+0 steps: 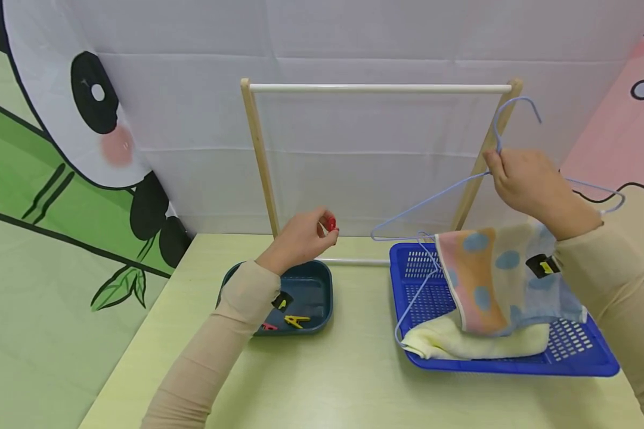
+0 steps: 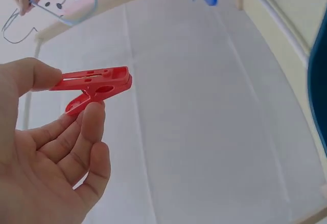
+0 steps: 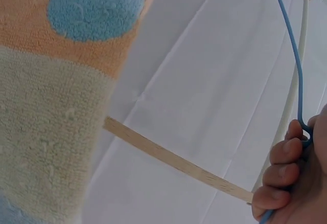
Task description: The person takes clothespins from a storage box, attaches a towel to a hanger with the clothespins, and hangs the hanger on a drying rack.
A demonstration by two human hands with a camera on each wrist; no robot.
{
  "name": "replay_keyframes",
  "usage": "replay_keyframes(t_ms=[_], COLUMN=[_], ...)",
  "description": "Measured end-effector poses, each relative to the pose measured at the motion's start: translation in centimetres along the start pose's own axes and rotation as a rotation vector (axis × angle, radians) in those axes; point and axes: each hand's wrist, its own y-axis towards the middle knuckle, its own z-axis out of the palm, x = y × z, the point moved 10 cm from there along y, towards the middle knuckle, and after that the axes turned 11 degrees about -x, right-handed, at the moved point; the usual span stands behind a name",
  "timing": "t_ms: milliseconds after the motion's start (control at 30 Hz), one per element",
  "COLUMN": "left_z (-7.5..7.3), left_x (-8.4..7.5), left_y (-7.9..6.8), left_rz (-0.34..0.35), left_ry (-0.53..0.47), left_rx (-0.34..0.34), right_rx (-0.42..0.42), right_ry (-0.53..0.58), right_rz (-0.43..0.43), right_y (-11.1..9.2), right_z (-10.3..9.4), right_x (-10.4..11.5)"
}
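Observation:
My left hand (image 1: 300,238) pinches a red clothespin (image 2: 97,83) between thumb and fingers, above the dark teal tray (image 1: 324,298). The clothespin's tip points away from the palm. On the right, my right hand (image 1: 536,185) grips a blue wire hanger (image 3: 300,81) just below its hook, which stands up above the fist. From that hanger hangs a spotted towel (image 1: 494,280) in orange, cream and blue, over the blue basket (image 1: 579,368). Part of the towel is hidden behind the right forearm.
A drying rack with a white top rod (image 1: 381,89) and wooden legs stands at the back. In the basket are a folded yellow cloth (image 1: 477,336) and another wire hanger (image 1: 415,304). The tray holds a yellow clothespin (image 1: 296,322) and a pink one (image 1: 269,326).

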Motion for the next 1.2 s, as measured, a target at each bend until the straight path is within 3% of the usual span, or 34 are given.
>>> replay_keyframes(t_ms=[233,433,600,900,1200], left_z=[-0.4,0.2,1.2,2.5,3.0], left_x=[-2.7,-5.0,-6.5,-7.1,-7.0], left_y=[0.5,0.8,1.1,1.6,2.1], left_rz=[0.061,0.102,0.141,0.128,0.112], left_ry=[-0.065,-0.143,-0.151,-0.155,-0.189], left_rx=[-0.032,-0.037,-0.024,-0.007,-0.023], right_rx=[-0.033,0.037,0.1,0.082,0.037], right_ry=[0.002,-0.015,-0.011,-0.049,0.02], right_rz=[-0.02,-0.039,-0.022,-0.049,-0.023], right_y=[0.5,0.6,0.4,0.2,0.1], right_z=[-0.6,0.3,1.2,1.5,1.5], right_x=[0.7,1.5,1.9,2.1,1.4])
